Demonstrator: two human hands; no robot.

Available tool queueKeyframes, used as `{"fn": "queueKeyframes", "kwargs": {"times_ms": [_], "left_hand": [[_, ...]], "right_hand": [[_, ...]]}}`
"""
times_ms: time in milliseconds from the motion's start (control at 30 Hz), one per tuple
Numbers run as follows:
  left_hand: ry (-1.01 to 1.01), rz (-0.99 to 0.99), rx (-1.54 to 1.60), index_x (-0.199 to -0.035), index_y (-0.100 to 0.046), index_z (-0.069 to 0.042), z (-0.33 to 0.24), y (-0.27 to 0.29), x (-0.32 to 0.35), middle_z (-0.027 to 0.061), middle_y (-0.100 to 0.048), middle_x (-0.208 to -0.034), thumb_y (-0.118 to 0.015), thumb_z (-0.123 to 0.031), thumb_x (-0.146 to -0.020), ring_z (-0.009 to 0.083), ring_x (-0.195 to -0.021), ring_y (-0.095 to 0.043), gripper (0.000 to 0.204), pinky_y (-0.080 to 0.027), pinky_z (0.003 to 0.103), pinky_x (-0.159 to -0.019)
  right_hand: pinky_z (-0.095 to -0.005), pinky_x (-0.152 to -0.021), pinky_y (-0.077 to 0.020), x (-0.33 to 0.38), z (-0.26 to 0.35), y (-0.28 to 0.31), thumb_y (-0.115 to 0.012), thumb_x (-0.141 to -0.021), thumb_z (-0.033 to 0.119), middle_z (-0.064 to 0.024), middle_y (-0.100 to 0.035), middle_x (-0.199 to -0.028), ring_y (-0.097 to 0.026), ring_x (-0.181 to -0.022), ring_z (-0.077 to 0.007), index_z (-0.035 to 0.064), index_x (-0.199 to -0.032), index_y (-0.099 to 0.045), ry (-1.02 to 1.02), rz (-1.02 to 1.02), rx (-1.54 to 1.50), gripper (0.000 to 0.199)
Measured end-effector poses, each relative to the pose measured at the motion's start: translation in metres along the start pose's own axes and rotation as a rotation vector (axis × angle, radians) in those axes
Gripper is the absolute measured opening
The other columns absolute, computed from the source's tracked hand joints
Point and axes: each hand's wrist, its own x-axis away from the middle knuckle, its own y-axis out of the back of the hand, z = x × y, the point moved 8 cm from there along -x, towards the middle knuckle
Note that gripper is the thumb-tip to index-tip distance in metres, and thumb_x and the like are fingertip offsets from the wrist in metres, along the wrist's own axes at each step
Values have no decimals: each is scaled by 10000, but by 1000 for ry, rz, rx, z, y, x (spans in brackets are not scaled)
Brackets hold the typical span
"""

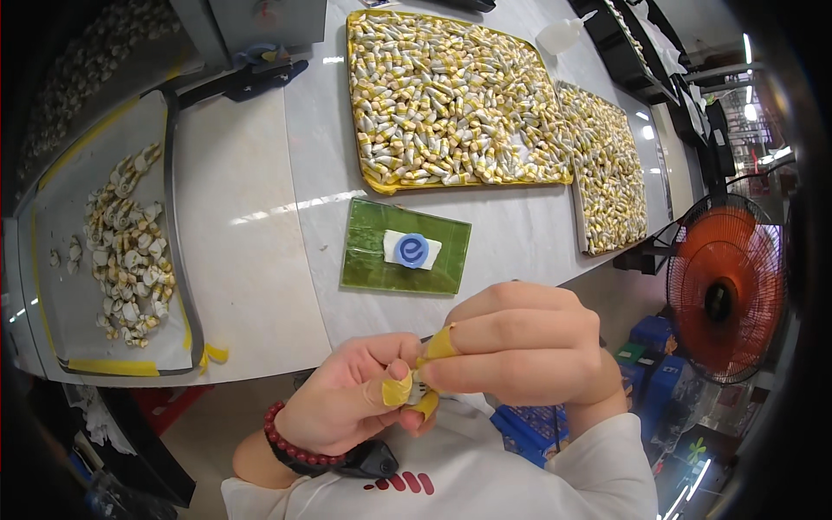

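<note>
My left hand (351, 394) and my right hand (520, 347) meet close to my chest, below the table's front edge. Together they pinch one small white-and-yellow part (419, 387) between fingertips wrapped in yellow tape. A thin dark tool tip shows at my right fingers; most of it is hidden. A red bead bracelet (290, 442) and a dark wrist device circle my left wrist. Just beyond my hands lies a green pad (373, 260) with a white piece and a blue round sticker on it.
A yellow-rimmed tray (368, 173) heaped with several small white-and-yellow parts sits at the back centre, a second tray (582, 234) to its right. A grey tray (104, 342) with a small pile is at left. An orange fan (726, 290) stands right; blue crates sit below.
</note>
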Motion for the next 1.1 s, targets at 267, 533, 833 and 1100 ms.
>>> {"fn": "queueKeyframes", "kwargs": {"times_ms": [267,533,833,1100], "left_hand": [[-348,-106,-455,-1040,-545,31,-24,-13,5,74,-616,-925,-686,-121,-823,108,-821,-584,301,-473,245,-764],[-629,-173,-1048,-922,-625,42,-43,-25,16,92,-659,-802,-778,-66,-711,114,-684,-606,281,-475,232,-635],[-601,-229,-735,-898,-624,83,-43,-13,14,140,-659,-775,-800,12,-627,177,-719,-652,332,-512,262,-665],[-609,-289,-540,-859,-619,83,-43,1,19,133,-640,-738,-848,-71,-599,180,-673,-652,379,-534,273,-617]], "right_hand": [[-263,-569,-474,10,6,10,-669,-648,34,-94,-608,-781,-606,-682,-206,-12,-867,-666,-59,-59,69,224],[-279,-580,-463,18,29,14,-645,-684,36,-113,-621,-822,-610,-723,-208,-20,-858,-662,95,-103,143,184],[-278,-612,-471,36,12,109,-685,-668,47,-65,-648,-782,-620,-710,-178,54,-835,-669,-252,-387,692,168],[-360,-805,-443,134,-123,202,-642,-727,13,-138,-605,-891,-561,-900,-323,23,-872,-630,-826,-22,877,145]]}}
